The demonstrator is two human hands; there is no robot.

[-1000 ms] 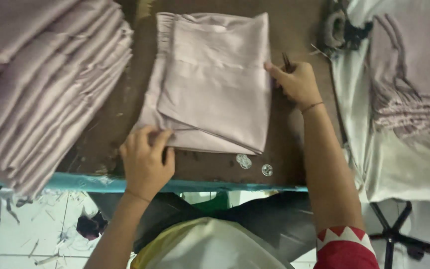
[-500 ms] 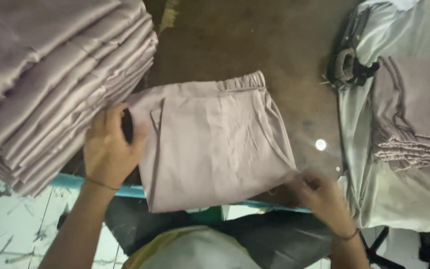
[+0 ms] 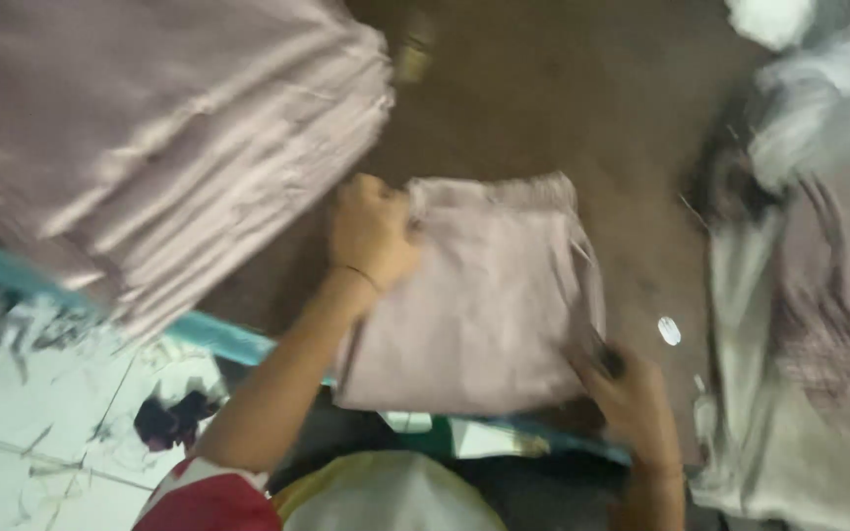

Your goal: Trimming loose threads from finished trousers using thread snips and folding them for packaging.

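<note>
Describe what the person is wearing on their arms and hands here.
Both forearms are bare and no gloves are worn. The left hand has a thin dark band around its wrist. The right hand shows what may be a thin band at the wrist, but blur makes it hard to tell. A red sleeve with a white zigzag edge covers the left upper arm.

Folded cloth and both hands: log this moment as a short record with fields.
view: head camera, looking down, blurred
held thing: folded cloth, pale mauve, lying at the near edge of the table
left hand: left hand grips the cloth's far left corner
right hand: right hand grips its near right corner
left of it: tall stack of folded cloths, same colour
right of it: heap of pale fabric
on the table: small round white object, kind unclear
table edge: teal
</note>
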